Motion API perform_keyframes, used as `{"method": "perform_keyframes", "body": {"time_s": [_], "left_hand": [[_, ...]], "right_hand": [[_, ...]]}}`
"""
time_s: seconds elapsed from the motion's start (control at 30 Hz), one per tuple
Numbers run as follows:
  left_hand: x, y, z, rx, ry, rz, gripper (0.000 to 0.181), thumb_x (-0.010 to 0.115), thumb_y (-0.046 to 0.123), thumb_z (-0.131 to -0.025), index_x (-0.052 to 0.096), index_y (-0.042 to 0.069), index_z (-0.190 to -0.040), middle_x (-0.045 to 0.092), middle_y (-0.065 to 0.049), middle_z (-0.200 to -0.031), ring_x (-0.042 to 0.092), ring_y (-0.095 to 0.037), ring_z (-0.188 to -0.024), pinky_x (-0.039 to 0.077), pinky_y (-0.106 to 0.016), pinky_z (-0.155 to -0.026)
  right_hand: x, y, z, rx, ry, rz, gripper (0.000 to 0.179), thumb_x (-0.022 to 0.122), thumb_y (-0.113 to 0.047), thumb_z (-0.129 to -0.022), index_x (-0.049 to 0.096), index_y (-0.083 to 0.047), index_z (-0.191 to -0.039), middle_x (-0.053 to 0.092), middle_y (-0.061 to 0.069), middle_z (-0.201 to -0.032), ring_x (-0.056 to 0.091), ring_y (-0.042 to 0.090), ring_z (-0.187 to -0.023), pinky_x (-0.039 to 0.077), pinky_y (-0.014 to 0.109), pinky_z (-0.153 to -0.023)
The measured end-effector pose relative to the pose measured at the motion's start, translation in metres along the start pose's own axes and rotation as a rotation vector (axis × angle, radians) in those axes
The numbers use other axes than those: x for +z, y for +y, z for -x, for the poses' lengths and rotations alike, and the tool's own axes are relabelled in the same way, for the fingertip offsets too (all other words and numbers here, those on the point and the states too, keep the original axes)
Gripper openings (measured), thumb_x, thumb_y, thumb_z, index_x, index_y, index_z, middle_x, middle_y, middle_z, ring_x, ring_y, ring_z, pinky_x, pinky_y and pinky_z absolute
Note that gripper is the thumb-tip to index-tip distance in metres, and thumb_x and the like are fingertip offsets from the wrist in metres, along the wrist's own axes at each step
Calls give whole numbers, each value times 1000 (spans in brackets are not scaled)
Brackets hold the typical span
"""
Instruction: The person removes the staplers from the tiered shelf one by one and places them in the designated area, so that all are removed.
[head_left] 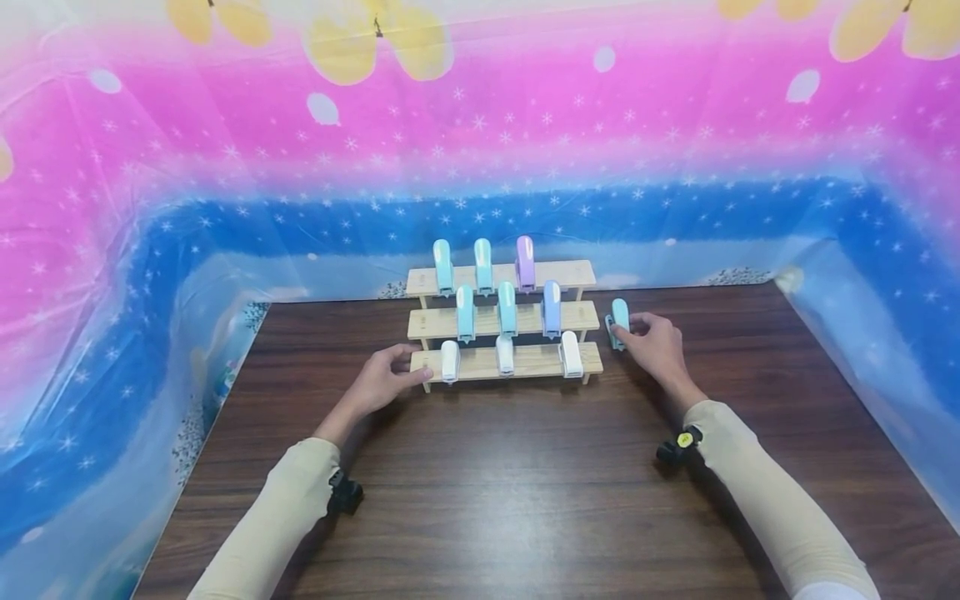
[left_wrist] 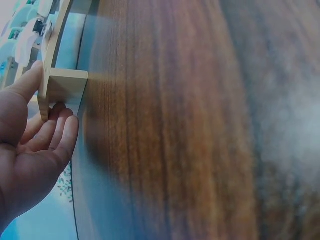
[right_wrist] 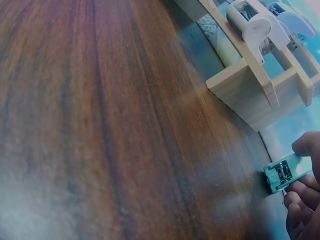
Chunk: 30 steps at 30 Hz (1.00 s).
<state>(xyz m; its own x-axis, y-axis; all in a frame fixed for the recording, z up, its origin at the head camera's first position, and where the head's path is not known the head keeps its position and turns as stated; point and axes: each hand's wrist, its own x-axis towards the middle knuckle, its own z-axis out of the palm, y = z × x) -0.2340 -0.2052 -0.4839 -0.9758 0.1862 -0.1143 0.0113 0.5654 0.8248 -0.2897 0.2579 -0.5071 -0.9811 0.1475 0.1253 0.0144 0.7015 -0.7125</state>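
A three-step wooden display rack [head_left: 480, 364] holds small staplers, three to a step. My left hand [head_left: 384, 379] grips the left end of its bottom step, thumb on top and fingers beneath; the left wrist view shows the fingers [left_wrist: 65, 132] curled under the board. To the right of the rack, my right hand [head_left: 656, 346] pinches a teal stapler [head_left: 619, 321] between thumb and fingers. In the right wrist view that stapler [right_wrist: 282, 172] shows its metal inner parts, close to the table's far edge.
White staplers [head_left: 572, 356] line the bottom step. Teal staplers [head_left: 507, 308] and a blue-violet one [head_left: 552, 308] fill the middle; two teal ones and a purple one [head_left: 525, 262] top the rack. A brown wooden table [head_left: 487, 500] lies below, with a patterned cloth [head_left: 480, 150] behind.
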Motion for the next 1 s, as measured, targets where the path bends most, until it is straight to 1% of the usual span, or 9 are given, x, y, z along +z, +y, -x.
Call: {"method": "perform_keyframes", "body": {"time_s": [0.2,0.3,0.43,0.5,0.6,0.7,0.8,0.87,1.0], "left_hand": [[-1,0,-1,0,4,-2,66,74,35,-96,51,-1,-145,64,-22,-132,62,-37,-122,56,-48,-97],[-1,-1,0,0,2,1,65,74,34,-96,51,-1,-145,64,-23,-132,62,-37,-123,55,-49,-98],[0,-3,-1,4,3,12,62,74,33,-96,53,-2,-144,65,-23,-131,63,-36,-122,55,-48,-99],[0,-4,-1,11,3,13,61,74,31,-96,53,-3,-143,65,-24,-130,63,-36,-122,55,-47,-99],[1,-4,-1,18,2,14,60,74,30,-96,54,-3,-142,66,-23,-129,63,-36,-121,55,-47,-98],[1,-4,-1,29,0,19,59,74,30,-96,54,-3,-141,66,-23,-129,64,-36,-121,55,-47,-98],[1,-3,-1,34,0,26,58,74,28,-96,55,-4,-141,66,-23,-129,64,-36,-120,56,-47,-98],[2,-3,-1,36,0,27,58,74,28,-96,55,-4,-141,66,-23,-129,64,-36,-120,56,-47,-98],[2,-2,-1,37,3,27,58,74,28,-96,55,-4,-141,66,-23,-129,64,-36,-120,55,-48,-98]], "right_hand": [[1,2,1,7,-13,-16,56,71,-44,-95,66,-1,-130,72,20,-113,67,32,-97,55,39,-77],[0,1,1,19,-13,-31,63,70,-51,-94,65,-1,-132,71,20,-116,67,34,-102,56,44,-84],[-5,-3,0,33,14,-58,74,66,-63,-92,62,-2,-135,71,20,-121,66,36,-109,53,51,-94],[-9,-6,-2,31,28,-67,79,64,-68,-91,62,-3,-136,70,19,-122,65,36,-111,51,51,-95],[-17,-12,-4,27,41,-70,80,61,-72,-90,63,-6,-135,70,17,-122,64,35,-110,51,50,-93],[-25,-18,-7,12,46,-61,81,59,-74,-89,64,-7,-133,68,18,-127,62,37,-116,49,52,-96],[-33,-25,-11,-9,37,-47,81,57,-74,-90,64,-8,-135,64,19,-135,57,40,-125,46,56,-103],[-38,-30,-14,-33,35,-43,78,58,-71,-92,64,-7,-136,62,19,-138,54,41,-129,44,57,-105],[-45,-45,-19,-98,32,-58,74,59,-66,-94,62,-5,-137,64,20,-134,58,39,-125,47,55,-102]]}}
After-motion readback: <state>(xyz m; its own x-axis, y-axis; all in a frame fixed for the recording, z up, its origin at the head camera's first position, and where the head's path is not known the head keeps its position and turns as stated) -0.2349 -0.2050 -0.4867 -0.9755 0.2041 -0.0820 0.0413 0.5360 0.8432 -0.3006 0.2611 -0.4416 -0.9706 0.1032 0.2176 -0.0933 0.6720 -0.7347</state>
